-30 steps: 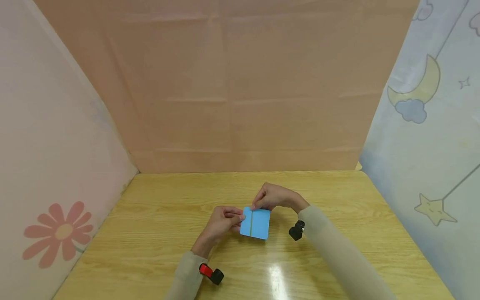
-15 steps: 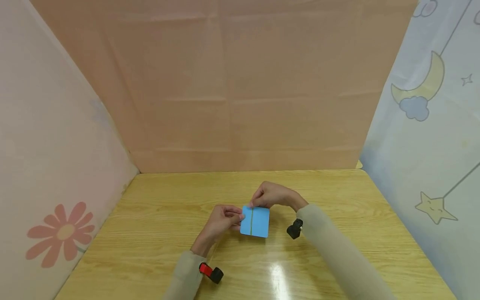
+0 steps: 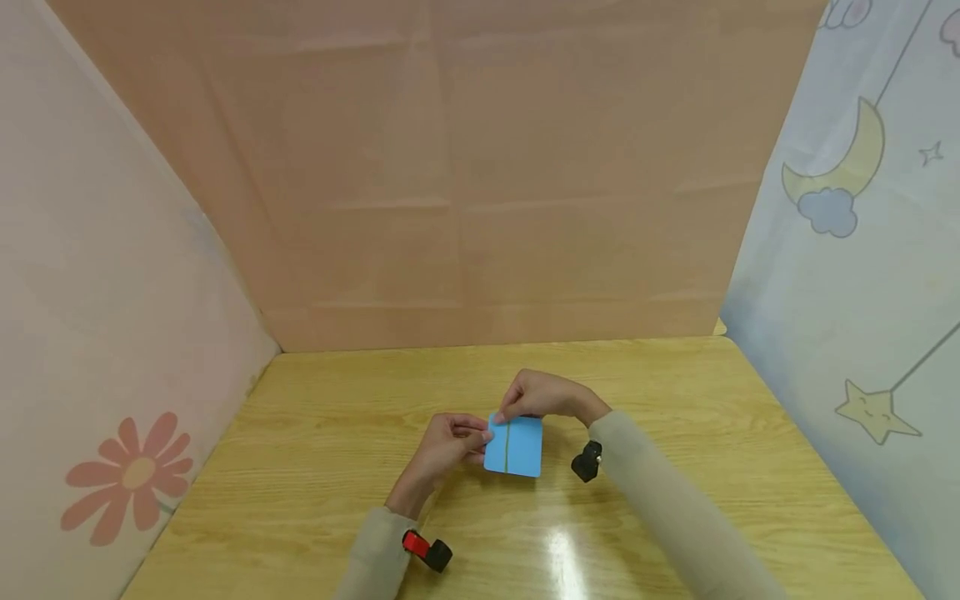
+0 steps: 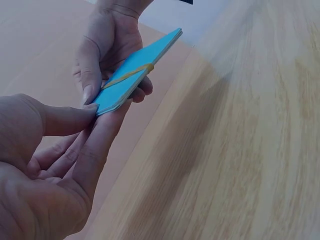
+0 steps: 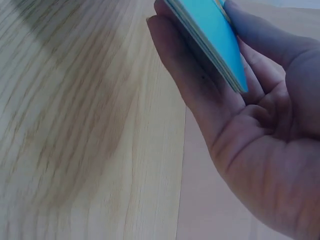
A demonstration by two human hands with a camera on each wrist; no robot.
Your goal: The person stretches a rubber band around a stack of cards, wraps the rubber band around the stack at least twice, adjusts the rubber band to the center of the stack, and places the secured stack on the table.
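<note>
A thin stack of square blue cards [image 3: 523, 450] with rounded corners is held up over the table between both hands. A yellowish rubber band [image 4: 127, 76] runs around it, nearer its left side in the head view. My left hand [image 3: 438, 450] pinches the stack's left edge, thumb on top and fingers beneath. My right hand [image 3: 543, 393] holds the far edge; its thumb [image 5: 260, 31] lies on the blue face close to the band, with fingers behind the stack. The layered pale edges [image 5: 207, 49] of the cards show in the right wrist view.
The wood-grain table [image 3: 315, 467] spreads below both hands. A tan cloth backdrop [image 3: 480, 208] rises behind it, with printed walls at left [image 3: 135, 275] and right [image 3: 825, 300]. Black wrist cameras [image 3: 587, 461] sit on both sleeves.
My right thumb has slid a little leftward along the stack's far edge, from over the band to its left. The left hand keeps its pinch; the stack shifts only slightly in view.
</note>
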